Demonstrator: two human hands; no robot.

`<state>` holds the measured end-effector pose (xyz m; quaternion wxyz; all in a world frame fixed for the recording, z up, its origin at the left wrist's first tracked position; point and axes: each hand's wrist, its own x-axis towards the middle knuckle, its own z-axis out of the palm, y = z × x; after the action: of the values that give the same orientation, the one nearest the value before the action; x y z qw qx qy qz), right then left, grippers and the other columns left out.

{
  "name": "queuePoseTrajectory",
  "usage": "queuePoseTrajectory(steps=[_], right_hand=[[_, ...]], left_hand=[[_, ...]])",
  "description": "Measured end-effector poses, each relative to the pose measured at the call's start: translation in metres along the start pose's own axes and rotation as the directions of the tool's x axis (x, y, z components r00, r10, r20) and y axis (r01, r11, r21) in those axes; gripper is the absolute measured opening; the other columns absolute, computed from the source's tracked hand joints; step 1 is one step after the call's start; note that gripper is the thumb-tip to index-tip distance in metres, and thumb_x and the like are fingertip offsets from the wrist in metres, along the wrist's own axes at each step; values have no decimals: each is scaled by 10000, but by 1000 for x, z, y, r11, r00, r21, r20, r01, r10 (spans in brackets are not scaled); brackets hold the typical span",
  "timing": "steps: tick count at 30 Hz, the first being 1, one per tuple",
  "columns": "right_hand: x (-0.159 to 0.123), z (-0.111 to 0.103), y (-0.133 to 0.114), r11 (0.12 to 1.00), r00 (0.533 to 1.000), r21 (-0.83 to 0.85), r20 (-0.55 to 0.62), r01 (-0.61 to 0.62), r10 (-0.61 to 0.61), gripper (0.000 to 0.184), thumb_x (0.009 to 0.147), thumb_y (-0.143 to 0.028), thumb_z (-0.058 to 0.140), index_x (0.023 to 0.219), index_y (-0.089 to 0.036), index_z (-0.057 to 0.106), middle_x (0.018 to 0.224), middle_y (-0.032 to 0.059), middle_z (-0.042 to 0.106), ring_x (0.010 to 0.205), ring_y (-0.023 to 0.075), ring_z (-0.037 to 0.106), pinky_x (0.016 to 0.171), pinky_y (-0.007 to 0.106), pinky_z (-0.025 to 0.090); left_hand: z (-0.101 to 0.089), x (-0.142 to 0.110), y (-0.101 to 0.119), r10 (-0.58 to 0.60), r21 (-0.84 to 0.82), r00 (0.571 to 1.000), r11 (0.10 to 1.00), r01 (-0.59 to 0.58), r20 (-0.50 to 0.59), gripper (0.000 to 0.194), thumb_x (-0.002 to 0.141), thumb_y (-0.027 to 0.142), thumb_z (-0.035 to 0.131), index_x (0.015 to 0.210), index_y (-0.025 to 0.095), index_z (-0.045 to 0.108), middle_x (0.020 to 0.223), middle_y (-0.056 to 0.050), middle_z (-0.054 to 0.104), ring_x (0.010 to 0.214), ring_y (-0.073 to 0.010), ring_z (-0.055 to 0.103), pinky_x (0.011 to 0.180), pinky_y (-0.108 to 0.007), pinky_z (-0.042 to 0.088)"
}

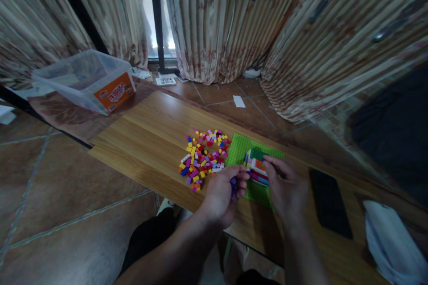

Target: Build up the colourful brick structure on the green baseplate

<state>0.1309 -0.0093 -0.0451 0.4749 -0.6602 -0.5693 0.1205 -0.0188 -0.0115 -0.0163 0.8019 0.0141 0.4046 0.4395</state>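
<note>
A green studded baseplate [236, 148] lies on the wooden board, with a block of colourful toy bricks [257, 164] built up on it in layers. My left hand [222, 193] is curled just left of the block, with dark blue toy bricks [233, 185] in its fingers. At the block's right side is my right hand [287, 189], thumb and index finger pinched close to its top. Whatever is between those fingertips is too small to make out. Loose bricks [203, 156] in many colours are scattered left of the baseplate.
A clear plastic bin [76, 80] with an orange label stands at the far left end of the wooden board [143, 133]. Right of my hands lie a black phone-like slab [330, 202] and a whitish object [393, 240]. Striped curtains [214, 22] hang behind.
</note>
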Motion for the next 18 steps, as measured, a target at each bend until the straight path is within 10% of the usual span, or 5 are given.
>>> queuePoseTrajectory(steps=[18], right_hand=[[8,25,-8,944,985,-287,99,161,-138,225,858,-292,515,815,-210,720,882,81,696,880,248,607,802,395,464]], left_hand=[[-7,-4,14,33,3,999,999,-33,16,108,792,180,591,812,115,675,677,-2,606,523,-50,500,474,-167,360]])
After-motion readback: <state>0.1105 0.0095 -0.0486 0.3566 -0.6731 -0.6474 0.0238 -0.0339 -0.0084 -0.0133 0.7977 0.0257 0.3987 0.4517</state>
